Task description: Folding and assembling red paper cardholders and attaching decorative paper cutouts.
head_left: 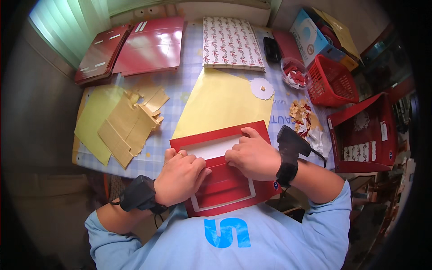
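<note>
A red cardboard box (pixel 225 209) with a white inside and a pale rounded outline on its front leans against me at the table's near edge. My left hand (pixel 181 176) is closed on the box's middle fold, fingers curled over the edge. My right hand (pixel 255 155) grips the same fold farther right, its index finger reaching to the far rim. Between the hands and that rim, the white inside shows through a long opening. Fingertips of both hands are partly hidden behind the fold. A yellow sheet (pixel 211 101) lies just beyond the box.
Flat red cardboard pieces (pixel 150 47) and a stack of patterned sheets (pixel 231 42) lie at the back. Tan card strips (pixel 130 123) sit at left. On the right are a red basket (pixel 330 81), a tub of scraps (pixel 295 74), loose scraps (pixel 300 114) and an open red box (pixel 366 135).
</note>
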Demonstrator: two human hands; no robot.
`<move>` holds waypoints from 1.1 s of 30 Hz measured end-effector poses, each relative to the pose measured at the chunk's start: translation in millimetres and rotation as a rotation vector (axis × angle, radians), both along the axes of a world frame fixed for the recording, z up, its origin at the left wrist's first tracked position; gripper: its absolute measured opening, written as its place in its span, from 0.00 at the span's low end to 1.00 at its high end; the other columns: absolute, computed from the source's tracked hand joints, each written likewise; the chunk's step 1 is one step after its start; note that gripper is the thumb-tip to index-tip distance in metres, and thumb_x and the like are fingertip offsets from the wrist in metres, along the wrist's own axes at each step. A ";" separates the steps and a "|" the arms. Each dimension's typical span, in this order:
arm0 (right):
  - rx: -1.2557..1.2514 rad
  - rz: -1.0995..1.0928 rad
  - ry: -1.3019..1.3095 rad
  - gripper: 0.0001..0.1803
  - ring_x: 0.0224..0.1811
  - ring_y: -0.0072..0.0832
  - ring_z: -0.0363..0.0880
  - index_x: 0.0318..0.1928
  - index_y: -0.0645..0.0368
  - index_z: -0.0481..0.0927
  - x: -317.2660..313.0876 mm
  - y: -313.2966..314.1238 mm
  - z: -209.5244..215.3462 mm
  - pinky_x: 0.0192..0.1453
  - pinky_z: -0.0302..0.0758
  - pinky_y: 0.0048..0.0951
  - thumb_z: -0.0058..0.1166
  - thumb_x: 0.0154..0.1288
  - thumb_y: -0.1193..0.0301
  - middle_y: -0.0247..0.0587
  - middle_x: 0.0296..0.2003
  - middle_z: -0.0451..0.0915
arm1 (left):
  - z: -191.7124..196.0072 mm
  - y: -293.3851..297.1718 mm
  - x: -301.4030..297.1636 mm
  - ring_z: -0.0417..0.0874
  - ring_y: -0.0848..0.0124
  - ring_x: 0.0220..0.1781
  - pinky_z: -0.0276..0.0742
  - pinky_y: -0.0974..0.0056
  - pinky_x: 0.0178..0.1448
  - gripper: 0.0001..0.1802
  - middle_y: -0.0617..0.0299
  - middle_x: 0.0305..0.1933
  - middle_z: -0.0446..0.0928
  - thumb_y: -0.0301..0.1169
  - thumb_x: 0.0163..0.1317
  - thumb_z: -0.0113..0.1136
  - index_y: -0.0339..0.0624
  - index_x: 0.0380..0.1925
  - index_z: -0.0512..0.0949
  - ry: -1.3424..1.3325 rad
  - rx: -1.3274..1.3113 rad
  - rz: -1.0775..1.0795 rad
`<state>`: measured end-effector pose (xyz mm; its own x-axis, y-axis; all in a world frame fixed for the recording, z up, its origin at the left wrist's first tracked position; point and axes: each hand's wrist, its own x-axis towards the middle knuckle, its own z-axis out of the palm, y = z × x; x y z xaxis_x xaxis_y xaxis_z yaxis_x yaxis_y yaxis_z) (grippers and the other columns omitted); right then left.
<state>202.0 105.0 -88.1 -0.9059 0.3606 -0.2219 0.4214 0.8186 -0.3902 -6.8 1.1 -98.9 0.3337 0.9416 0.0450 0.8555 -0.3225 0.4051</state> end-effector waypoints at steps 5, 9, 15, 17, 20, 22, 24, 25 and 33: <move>0.159 0.049 0.015 0.04 0.41 0.38 0.74 0.29 0.56 0.77 2.1 -9.9 -7.8 0.71 0.52 0.49 0.48 0.56 0.74 0.40 0.26 0.77 | -4.7 -4.6 2.4 0.73 0.60 0.34 0.57 0.55 0.49 0.06 0.59 0.24 0.73 0.32 0.59 0.60 0.45 0.28 0.74 -0.015 0.037 0.000; 0.373 -0.005 0.205 0.02 0.36 0.36 0.71 0.28 0.58 0.74 2.6 -21.9 -17.8 0.72 0.51 0.49 0.50 0.54 0.73 0.38 0.22 0.70 | -7.3 -8.8 6.0 0.73 0.60 0.34 0.57 0.55 0.52 0.06 0.60 0.26 0.71 0.30 0.58 0.60 0.46 0.34 0.74 -0.003 0.102 0.019; 0.524 -0.060 0.303 0.09 0.35 0.34 0.69 0.37 0.56 0.74 4.1 -31.8 -32.0 0.73 0.52 0.49 0.52 0.54 0.73 0.36 0.25 0.66 | -17.8 -10.2 6.1 0.72 0.60 0.35 0.57 0.55 0.54 0.08 0.61 0.27 0.71 0.28 0.57 0.60 0.46 0.38 0.74 -0.051 0.141 0.023; 0.507 -0.061 0.334 0.11 0.36 0.34 0.69 0.40 0.56 0.74 6.3 -31.4 -33.2 0.72 0.52 0.49 0.52 0.54 0.74 0.36 0.27 0.66 | -14.5 -9.5 6.0 0.71 0.61 0.35 0.58 0.55 0.53 0.09 0.62 0.29 0.71 0.27 0.56 0.60 0.46 0.38 0.75 -0.038 0.153 0.027; 0.530 -0.023 0.290 0.17 0.39 0.34 0.71 0.46 0.57 0.75 10.6 -29.6 -31.0 0.72 0.52 0.50 0.53 0.53 0.73 0.37 0.31 0.68 | -14.0 -9.0 2.6 0.72 0.63 0.37 0.61 0.57 0.51 0.11 0.62 0.32 0.71 0.27 0.56 0.60 0.45 0.41 0.76 -0.040 0.247 -0.038; 0.504 0.018 0.320 0.21 0.44 0.35 0.72 0.48 0.57 0.75 14.7 -27.3 -25.5 0.72 0.53 0.50 0.58 0.51 0.71 0.39 0.38 0.71 | -13.7 -10.8 2.5 0.73 0.64 0.39 0.63 0.58 0.50 0.13 0.62 0.35 0.72 0.29 0.56 0.59 0.45 0.42 0.77 -0.056 0.331 -0.107; 0.402 0.040 0.342 0.23 0.46 0.35 0.72 0.50 0.58 0.74 19.1 -26.9 -15.7 0.72 0.52 0.50 0.59 0.52 0.69 0.39 0.40 0.72 | -12.6 -16.2 4.9 0.74 0.64 0.45 0.69 0.59 0.50 0.18 0.61 0.42 0.74 0.30 0.53 0.61 0.42 0.46 0.77 -0.001 0.363 -0.178; 0.302 0.060 0.363 0.25 0.48 0.35 0.72 0.52 0.59 0.74 21.4 -26.8 -12.3 0.73 0.51 0.49 0.60 0.53 0.66 0.39 0.43 0.72 | -10.5 -18.8 5.1 0.74 0.60 0.48 0.70 0.59 0.52 0.27 0.56 0.48 0.74 0.32 0.48 0.68 0.38 0.50 0.76 -0.014 0.277 -0.184; 0.173 0.051 0.281 0.39 0.57 0.38 0.70 0.57 0.62 0.72 33.7 -24.1 -6.8 0.73 0.52 0.48 0.70 0.42 0.63 0.43 0.49 0.73 | -4.0 -25.8 9.1 0.73 0.57 0.48 0.70 0.57 0.55 0.35 0.51 0.49 0.73 0.37 0.48 0.70 0.31 0.55 0.71 -0.059 0.168 -0.152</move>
<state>235.7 80.9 -94.9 -0.9408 0.3238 0.1000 0.2738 0.9002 -0.3386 2.3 -24.7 -102.9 0.4632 0.8583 0.2207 0.7683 -0.5130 0.3827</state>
